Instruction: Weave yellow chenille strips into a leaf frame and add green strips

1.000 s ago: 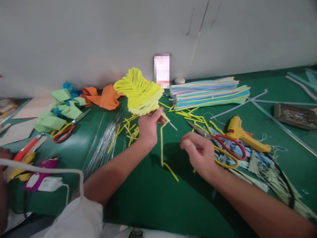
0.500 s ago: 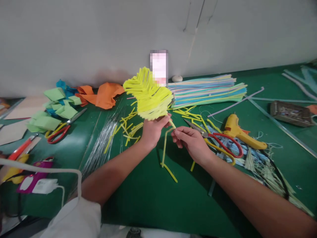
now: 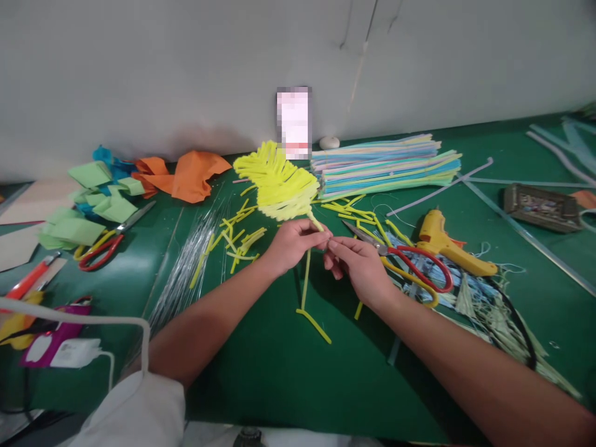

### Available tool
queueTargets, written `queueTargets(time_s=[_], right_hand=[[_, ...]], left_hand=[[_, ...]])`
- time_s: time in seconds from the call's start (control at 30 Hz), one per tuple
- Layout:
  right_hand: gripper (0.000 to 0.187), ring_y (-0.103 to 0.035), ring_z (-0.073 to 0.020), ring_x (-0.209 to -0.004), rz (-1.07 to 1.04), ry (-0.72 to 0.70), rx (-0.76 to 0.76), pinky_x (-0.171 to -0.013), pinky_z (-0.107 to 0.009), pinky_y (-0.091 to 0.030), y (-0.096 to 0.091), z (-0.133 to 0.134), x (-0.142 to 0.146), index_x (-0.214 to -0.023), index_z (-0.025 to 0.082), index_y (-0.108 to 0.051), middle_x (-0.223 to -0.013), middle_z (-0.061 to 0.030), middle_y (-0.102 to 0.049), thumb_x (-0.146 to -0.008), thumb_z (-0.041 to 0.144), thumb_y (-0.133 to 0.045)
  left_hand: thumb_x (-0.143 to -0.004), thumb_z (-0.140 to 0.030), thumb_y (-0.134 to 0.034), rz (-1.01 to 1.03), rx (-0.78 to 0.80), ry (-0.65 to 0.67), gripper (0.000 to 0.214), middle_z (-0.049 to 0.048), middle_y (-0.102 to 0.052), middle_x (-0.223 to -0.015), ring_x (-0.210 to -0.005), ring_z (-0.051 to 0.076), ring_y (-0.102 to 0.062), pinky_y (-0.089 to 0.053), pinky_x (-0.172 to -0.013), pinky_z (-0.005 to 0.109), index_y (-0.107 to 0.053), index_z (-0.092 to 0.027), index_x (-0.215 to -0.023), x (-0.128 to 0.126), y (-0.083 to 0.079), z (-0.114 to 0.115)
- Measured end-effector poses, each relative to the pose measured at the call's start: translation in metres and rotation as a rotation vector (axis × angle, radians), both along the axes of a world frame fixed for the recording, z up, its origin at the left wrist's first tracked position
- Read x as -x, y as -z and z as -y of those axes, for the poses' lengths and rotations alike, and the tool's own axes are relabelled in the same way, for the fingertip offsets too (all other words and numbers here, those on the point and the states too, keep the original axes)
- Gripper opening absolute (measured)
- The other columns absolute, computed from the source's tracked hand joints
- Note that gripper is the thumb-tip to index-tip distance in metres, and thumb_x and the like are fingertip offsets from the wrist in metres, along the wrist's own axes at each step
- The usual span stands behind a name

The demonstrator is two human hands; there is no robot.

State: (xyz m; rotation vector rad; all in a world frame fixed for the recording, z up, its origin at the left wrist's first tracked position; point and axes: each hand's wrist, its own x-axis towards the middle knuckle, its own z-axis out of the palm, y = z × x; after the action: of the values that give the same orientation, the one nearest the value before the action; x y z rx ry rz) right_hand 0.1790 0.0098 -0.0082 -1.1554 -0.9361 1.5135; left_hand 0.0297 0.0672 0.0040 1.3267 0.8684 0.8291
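Observation:
A yellow leaf shape made of pipe cleaners (image 3: 279, 185) tilts up to the left, its stem running down to my fingertips. My left hand (image 3: 298, 245) pinches that stem below the leaf. Close beside it, my right hand (image 3: 356, 261) is closed at the stem's lower end, thumb against fingers. A loose yellow pipe cleaner (image 3: 306, 282) hangs down from between my hands, bent near its bottom. The exact grip at the fingertips is partly hidden. Scissors with red and yellow handles (image 3: 410, 264) lie just behind my right hand.
Bundled pastel pipe cleaners (image 3: 386, 167) lie at the back, beside a propped phone (image 3: 294, 121). A yellow glue gun (image 3: 447, 245) and tassels (image 3: 479, 304) are to the right. Leftward are wires (image 3: 186, 261), yellow offcuts (image 3: 246, 242), green paper (image 3: 84, 230) and more scissors (image 3: 105, 248).
My left hand has slid down the stem, away from the leaf, and now meets my right fingertips. The leaf has dipped slightly, and the view has shifted a little.

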Motion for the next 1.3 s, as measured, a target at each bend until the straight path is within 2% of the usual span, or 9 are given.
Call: queueTargets(time_s=[0.17, 0.33, 0.47, 0.7, 0.83, 1.0, 1.13, 1.3], right_hand=[[0.024, -0.044, -0.0086, -0.043, 0.057, -0.019, 0.032, -0.041, -0.022, -0.031, -0.0001, -0.0027, -0.0014, -0.066, 0.018, -0.062, -0.049, 0.0036, -0.052, -0.08, 0.037, -0.061], [0.025, -0.034, -0.0075, -0.04, 0.157, 0.002, -0.01, -0.041, -0.023, -0.022, -0.002, -0.0021, -0.0012, -0.059, 0.019, -0.056, -0.043, 0.0063, -0.04, -0.078, 0.034, -0.058], [0.025, -0.028, -0.0067, -0.042, 0.151, 0.033, -0.058, -0.043, -0.025, -0.016, -0.004, -0.0003, -0.0011, -0.054, 0.019, -0.052, -0.044, 0.0072, -0.033, -0.073, 0.033, -0.058], [0.024, -0.03, -0.007, -0.046, 0.169, 0.066, -0.08, -0.046, -0.026, -0.017, -0.0025, 0.0013, -0.0014, -0.053, 0.019, -0.052, -0.048, 0.0056, -0.037, -0.072, 0.032, -0.058], [0.024, -0.028, -0.0068, -0.043, 0.147, 0.07, -0.049, -0.045, -0.026, -0.016, -0.0049, 0.0011, 0.0009, -0.054, 0.019, -0.053, -0.044, 0.0068, -0.034, -0.072, 0.034, -0.058], [0.025, -0.029, -0.0067, -0.042, 0.116, 0.084, -0.065, -0.043, -0.026, -0.017, -0.0062, 0.002, 0.0032, -0.056, 0.019, -0.055, -0.043, 0.0067, -0.036, -0.072, 0.037, -0.059], [0.025, -0.029, -0.0064, -0.04, 0.106, 0.102, -0.065, -0.041, -0.025, -0.015, -0.0071, 0.0029, 0.0036, -0.055, 0.019, -0.055, -0.043, 0.0069, -0.035, -0.072, 0.037, -0.06], [0.024, -0.026, -0.0061, -0.037, 0.097, 0.087, -0.021, -0.04, -0.025, -0.015, -0.0087, 0.0023, 0.0026, -0.05, 0.021, -0.049, -0.04, 0.0077, -0.031, -0.069, 0.034, -0.057]], left_hand=[[-0.076, -0.037, -0.074, -0.038, -0.031, 0.042, 0.023, 0.0013, -0.067, -0.067, -0.066, 0.013, -0.063, -0.049, -0.072, 0.029, -0.069, -0.015, -0.078, 0.0015, 0.0043, -0.0016], [-0.069, -0.04, -0.079, -0.009, 0.016, 0.02, 0.027, 0.0024, -0.069, -0.074, -0.071, 0.014, -0.063, -0.05, -0.075, 0.03, -0.07, -0.015, -0.076, -0.0005, 0.0053, -0.0014], [-0.067, -0.04, -0.08, 0.0, 0.041, -0.018, 0.029, 0.0014, -0.067, -0.073, -0.07, 0.013, -0.06, -0.048, -0.074, 0.029, -0.071, -0.014, -0.077, -0.002, 0.0035, 0.0008], [-0.065, -0.039, -0.081, 0.016, 0.073, -0.045, 0.028, -0.0002, -0.065, -0.071, -0.069, 0.012, -0.057, -0.045, -0.076, 0.03, -0.072, -0.015, -0.077, -0.0025, 0.0028, 0.0024], [-0.066, -0.037, -0.081, 0.017, 0.078, -0.057, 0.027, 0.0001, -0.065, -0.07, -0.068, 0.012, -0.057, -0.045, -0.075, 0.03, -0.072, -0.014, -0.076, -0.0027, 0.0016, 0.0013], [-0.065, -0.036, -0.082, 0.062, 0.097, 0.017, 0.029, 0.0028, -0.069, -0.075, -0.072, 0.015, -0.062, -0.049, -0.079, 0.034, -0.072, -0.013, -0.08, -0.0027, -0.0009, 0.0012], [-0.065, -0.036, -0.082, 0.019, 0.037, 0.012, 0.028, 0.0033, -0.07, -0.076, -0.074, 0.015, -0.063, -0.048, -0.081, 0.033, -0.072, -0.013, -0.078, -0.0027, -0.0001, 0.0023], [-0.065, -0.041, -0.081, -0.044, 0.062, -0.025, 0.031, 0.0025, -0.068, -0.071, -0.071, 0.014, -0.059, -0.047, -0.076, 0.031, -0.071, -0.013, -0.072, -0.0035, 0.002, 0.0026]])
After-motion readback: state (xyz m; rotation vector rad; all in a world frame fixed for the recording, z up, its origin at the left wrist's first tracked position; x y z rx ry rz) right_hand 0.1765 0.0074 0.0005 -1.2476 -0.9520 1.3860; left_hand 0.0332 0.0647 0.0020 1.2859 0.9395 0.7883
